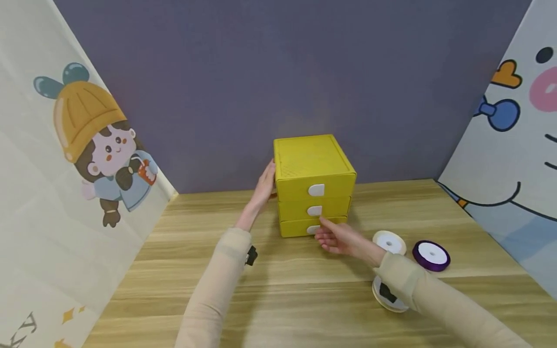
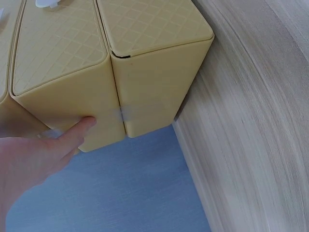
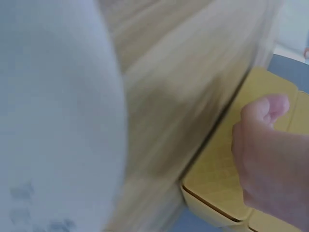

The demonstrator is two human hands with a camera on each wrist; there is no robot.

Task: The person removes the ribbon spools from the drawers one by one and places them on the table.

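A yellow three-drawer box (image 1: 315,159) stands against the back wall, each drawer front bearing a white tab. My left hand (image 1: 264,186) rests along its left side, fingers lying fairly straight on the wall of the box. In the left wrist view a fingertip of that left hand (image 2: 53,152) touches the box's side (image 2: 149,92). At the front, my right hand (image 1: 339,238) is by the lowest drawer's white tab (image 1: 312,230), covering part of it, its thumb raised and its fingers loosely bent. The right wrist view shows this hand (image 3: 270,154) over the bottom drawer front (image 3: 212,179).
Right of the box lie a white spool (image 1: 388,242), a purple ribbon spool (image 1: 432,255) and another pale spool (image 1: 393,303), partly under the right forearm. A purple-grey wall (image 1: 217,96) bounds the wooden table (image 1: 191,241) behind. Printed panels flank both sides.
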